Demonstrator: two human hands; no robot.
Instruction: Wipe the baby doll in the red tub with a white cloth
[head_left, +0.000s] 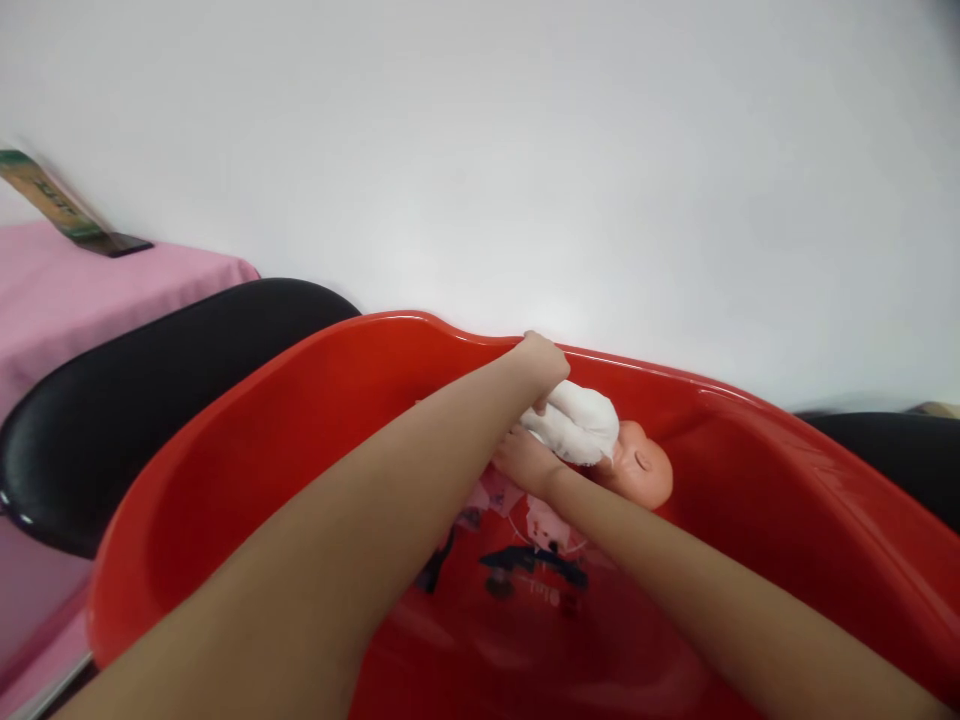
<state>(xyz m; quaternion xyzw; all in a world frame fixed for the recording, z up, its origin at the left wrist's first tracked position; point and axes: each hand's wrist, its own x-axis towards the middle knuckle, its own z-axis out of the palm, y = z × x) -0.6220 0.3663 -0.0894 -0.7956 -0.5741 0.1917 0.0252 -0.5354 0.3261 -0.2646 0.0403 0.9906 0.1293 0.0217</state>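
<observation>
A baby doll (577, 425) in white clothing lies tilted along the far side of a red baby bathtub (247, 430), its bare head (646, 465) to the right. My left hand (546, 365) reaches across to the doll's lower end by the far rim, fingers curled down over it. Below it, my right hand (526, 462) is closed against the near side of the doll's lower body. The doll's legs and some of my fingertips are hidden behind my left forearm and hands. Printed pictures (536, 570) in pink and dark colours mark the tub floor.
A black padded seat or stool (180, 380) stands left of the tub, and another black surface (885, 455) shows at right. Further left, a pink-covered table (150, 275) bears a dark phone-like object (116, 243) and a blurred green-brown box (49, 195). A white wall (480, 160) rises behind.
</observation>
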